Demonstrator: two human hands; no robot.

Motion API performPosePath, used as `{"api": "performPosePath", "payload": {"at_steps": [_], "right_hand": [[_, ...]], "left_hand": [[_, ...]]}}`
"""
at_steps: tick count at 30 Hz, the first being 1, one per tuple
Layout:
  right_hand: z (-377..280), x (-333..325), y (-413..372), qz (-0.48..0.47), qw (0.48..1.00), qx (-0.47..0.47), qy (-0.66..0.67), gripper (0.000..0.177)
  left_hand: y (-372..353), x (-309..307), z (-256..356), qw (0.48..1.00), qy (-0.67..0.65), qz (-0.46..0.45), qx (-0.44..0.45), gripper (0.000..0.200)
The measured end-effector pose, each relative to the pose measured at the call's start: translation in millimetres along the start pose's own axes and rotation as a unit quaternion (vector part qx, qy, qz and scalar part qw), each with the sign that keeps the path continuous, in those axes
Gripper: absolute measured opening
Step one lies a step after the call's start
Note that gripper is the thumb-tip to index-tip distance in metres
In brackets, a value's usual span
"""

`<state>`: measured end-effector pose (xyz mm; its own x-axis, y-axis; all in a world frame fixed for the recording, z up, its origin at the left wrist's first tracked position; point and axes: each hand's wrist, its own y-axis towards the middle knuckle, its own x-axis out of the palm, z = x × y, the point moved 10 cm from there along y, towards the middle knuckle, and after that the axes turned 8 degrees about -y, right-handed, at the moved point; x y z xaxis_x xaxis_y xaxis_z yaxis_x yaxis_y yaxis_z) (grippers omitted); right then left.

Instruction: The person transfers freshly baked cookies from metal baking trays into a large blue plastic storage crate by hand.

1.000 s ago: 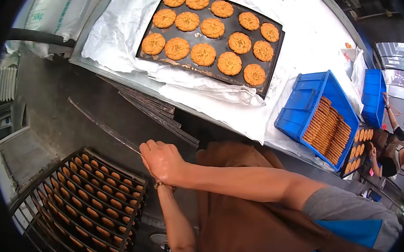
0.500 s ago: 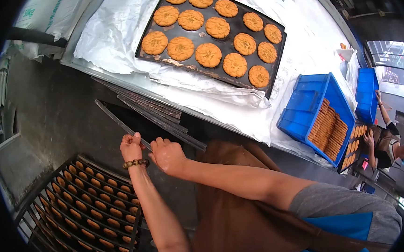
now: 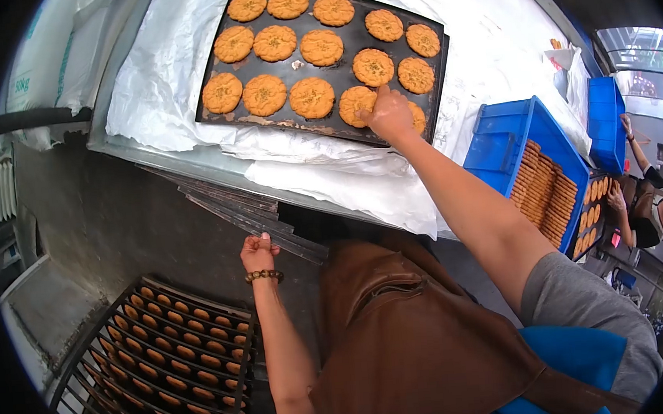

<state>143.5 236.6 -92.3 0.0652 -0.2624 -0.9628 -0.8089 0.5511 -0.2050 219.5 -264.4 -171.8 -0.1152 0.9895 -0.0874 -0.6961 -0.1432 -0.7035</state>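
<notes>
Cookies (image 3: 312, 97) lie in three rows on a dark baking tray (image 3: 351, 30), which sits on white plastic sheeting (image 3: 168, 72) over the bench (image 3: 159, 161). The right hand (image 3: 389, 114) reaches across to the near row, fingers curled down onto a cookie at the right end (whether it is pinched or only touched cannot be told, since the back of the hand hides the fingertips). The left hand (image 3: 259, 252) is closed in a fist on the edge of a spare tray (image 3: 272, 230) in the stack under the bench edge. Judged step: the first cookie is being picked off the tray, and none looks lifted yet. The next move calls for a gentle, level lift to avoid breakage. A blue crate (image 3: 512, 148) of stacked cookies stands near on the right.
</notes>
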Motion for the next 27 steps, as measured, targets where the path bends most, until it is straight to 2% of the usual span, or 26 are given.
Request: {"api": "performPosePath", "payload": {"at_steps": [2, 6, 7, 8, 10, 12, 13, 14, 16, 18, 20, 21, 23, 24, 26, 27], "right_hand": [[1, 6, -3, -0.032, 0.999, 0.037, -0.005, 0.074], [4, 16, -3, -0.013, 0.998, 0.063, 0.021, 0.075], [5, 17, 1, -0.017, 0.998, 0.060, 0.027, 0.075], [5, 17, 3, -0.022, 0.998, 0.057, 0.033, 0.076], [6, 21, 1, -0.011, 0.998, 0.045, 0.040, 0.077], [5, 22, 1, 0.004, 0.999, 0.028, 0.046, 0.078], [6, 20, -2, 0.016, 0.997, 0.031, 0.065, 0.078], [8, 20, -4, 0.028, 0.996, 0.035, 0.082, 0.077], [10, 22, -5, 0.048, 0.994, 0.041, 0.086, 0.077], [8, 23, -5, 0.065, 0.993, 0.049, 0.087, 0.077], [0, 30, -2, 0.002, 0.998, 0.035, 0.047, 0.076], [0, 32, -1, -0.001, 0.998, 0.037, 0.046, 0.076], [-2, 37, -1, 0.001, 0.998, 0.012, 0.068, 0.073], [0, 38, -2, -0.002, 0.998, 0.015, 0.067, 0.073], [-1, 30, -3, 0.031, 0.997, -0.007, 0.074, 0.066], [0, 23, -3, 0.030, 0.997, -0.004, 0.073, 0.066]], "left_hand": [[-3, -1, 0, 0.999, -0.016, 0.030, 0.000, 0.021], [1, -12, 4, 0.996, 0.063, 0.017, -0.056, 0.019], [4, -25, 36, 0.964, 0.250, 0.074, 0.053, 0.019], [-1, -26, 66, 0.883, 0.424, 0.126, 0.159, 0.023], [-26, -2, 142, 0.829, 0.445, 0.198, 0.274, 0.033], [-34, 45, 200, 0.805, 0.414, 0.161, 0.394, 0.035], [-25, 73, 218, 0.778, 0.450, 0.127, 0.419, 0.036], [-15, 101, 235, 0.749, 0.484, 0.093, 0.442, 0.038], [4, 168, 258, 0.749, 0.476, -0.024, 0.460, 0.039], [18, 230, 268, 0.712, 0.504, -0.108, 0.477, 0.042], [47, 277, 263, 0.635, 0.563, -0.155, 0.506, 0.051], [64, 290, 264, 0.636, 0.564, -0.158, 0.504, 0.051], [89, 316, 248, 0.530, 0.657, -0.174, 0.507, 0.063], [96, 323, 248, 0.530, 0.658, -0.178, 0.505, 0.063], [123, 328, 231, 0.490, 0.747, -0.204, 0.401, 0.089], [124, 329, 232, 0.484, 0.760, -0.200, 0.386, 0.093]]}}
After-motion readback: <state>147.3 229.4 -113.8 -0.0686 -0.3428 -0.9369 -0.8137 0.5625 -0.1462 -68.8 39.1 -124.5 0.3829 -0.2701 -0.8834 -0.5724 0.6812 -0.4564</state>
